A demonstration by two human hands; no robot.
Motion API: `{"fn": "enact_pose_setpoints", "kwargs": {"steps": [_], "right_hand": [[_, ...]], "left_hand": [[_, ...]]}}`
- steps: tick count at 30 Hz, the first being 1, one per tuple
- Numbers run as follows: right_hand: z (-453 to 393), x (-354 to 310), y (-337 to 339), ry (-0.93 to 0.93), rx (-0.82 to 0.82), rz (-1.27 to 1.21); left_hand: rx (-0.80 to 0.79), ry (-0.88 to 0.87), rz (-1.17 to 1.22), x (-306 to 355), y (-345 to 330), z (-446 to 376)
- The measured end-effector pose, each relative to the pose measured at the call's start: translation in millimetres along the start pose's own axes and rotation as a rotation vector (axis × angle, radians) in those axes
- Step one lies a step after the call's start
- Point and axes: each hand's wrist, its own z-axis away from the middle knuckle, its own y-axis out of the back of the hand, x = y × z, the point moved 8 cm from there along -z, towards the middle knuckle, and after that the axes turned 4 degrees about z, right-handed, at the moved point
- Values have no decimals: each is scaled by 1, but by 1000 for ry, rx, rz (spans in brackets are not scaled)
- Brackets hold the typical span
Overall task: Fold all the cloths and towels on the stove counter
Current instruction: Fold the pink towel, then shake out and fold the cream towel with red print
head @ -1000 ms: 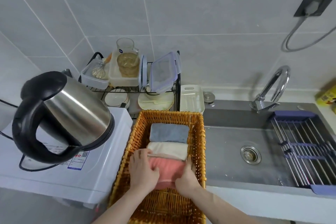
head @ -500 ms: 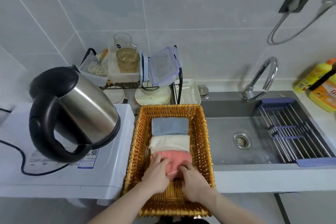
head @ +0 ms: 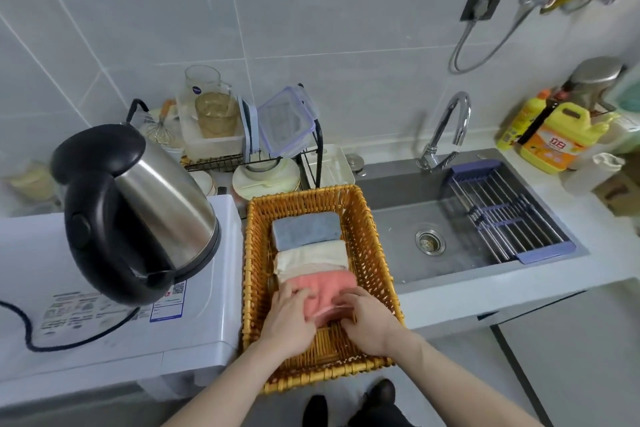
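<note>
A woven wicker basket [head: 374,246] holds three folded cloths in a row. The grey-blue cloth [head: 306,230] lies farthest from me, the cream cloth [head: 311,258] sits in the middle, and the pink cloth [head: 325,288] is nearest. My left hand [head: 289,317] rests on the pink cloth's left side with fingers on top. My right hand [head: 372,321] grips its front right edge. Both hands press the pink cloth against the cream one.
A steel kettle [head: 138,215] with a black handle stands on a white appliance [head: 104,333] at the left. Behind the basket is a dish rack [head: 249,135]. A steel sink [head: 450,246] with a faucet [head: 446,128] and drying rack [head: 509,215] lies right; yellow bottles [head: 554,135] beyond.
My hands have slid back along the pink cloth toward its near end. The camera has pulled back and turned right, showing more of the sink side.
</note>
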Motion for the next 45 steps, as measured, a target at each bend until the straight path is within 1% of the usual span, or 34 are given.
{"fn": "enact_pose_setpoints", "kwargs": {"steps": [3,8,12,16,22,25,31,36,45], "right_hand": [[13,2,11,-1,92,-77],[53,14,46,-17,303,-214],[106,42,82,-49,462,-346],[180,91,105,-139,595,-417],[324,188,115,-334,807,-484],[399,234,103,-414,901,-527],[537,312,63,-592,1009,-594],[640,352,25,-741,1155,-666],[820,416,-48,-1036,1399,-747]], "left_hand": [[2,-69,-20,16,9,6],[67,-203,-10,59,29,18],[67,-356,-30,122,33,28],[40,-537,-5,203,11,47],[-85,-773,-26,327,-77,104],[-185,-842,-26,372,-132,141],[-352,-1024,-23,454,-242,222],[-538,-1152,-104,506,-329,285],[-790,-1392,-162,616,-487,409]]}}
